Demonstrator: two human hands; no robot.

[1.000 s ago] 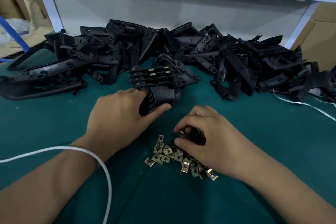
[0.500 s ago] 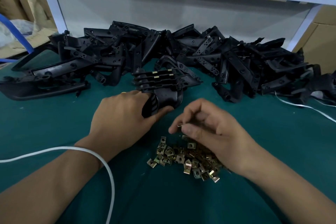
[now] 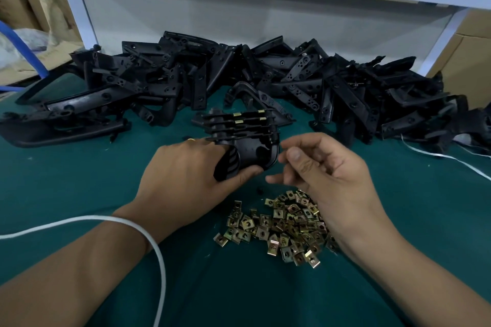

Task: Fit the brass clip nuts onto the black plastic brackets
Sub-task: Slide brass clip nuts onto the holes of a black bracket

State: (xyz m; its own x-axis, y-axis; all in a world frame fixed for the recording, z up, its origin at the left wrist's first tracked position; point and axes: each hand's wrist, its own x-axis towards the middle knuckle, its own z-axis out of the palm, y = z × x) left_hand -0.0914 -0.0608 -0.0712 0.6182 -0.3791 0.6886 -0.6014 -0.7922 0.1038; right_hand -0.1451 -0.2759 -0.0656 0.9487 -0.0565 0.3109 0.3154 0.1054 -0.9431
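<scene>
Head view. Left hand [image 3: 183, 178]: fingers and thumb curled round a stack of brackets [image 3: 240, 138], centre of the green mat [image 3: 79, 180]; brass nuts [image 3: 237, 121] show on its upper tabs. Right hand [image 3: 326, 175]: raised just right of the stack, fingers curled, thumb toward fingertips; whether it pinches a nut cannot be told. Loose nuts [image 3: 281, 225]: heap on the mat, near side, partly under the right hand. Bracket pile [image 3: 265, 82]: along the far edge. White cord [image 3: 148, 236]: over the left wrist.
</scene>
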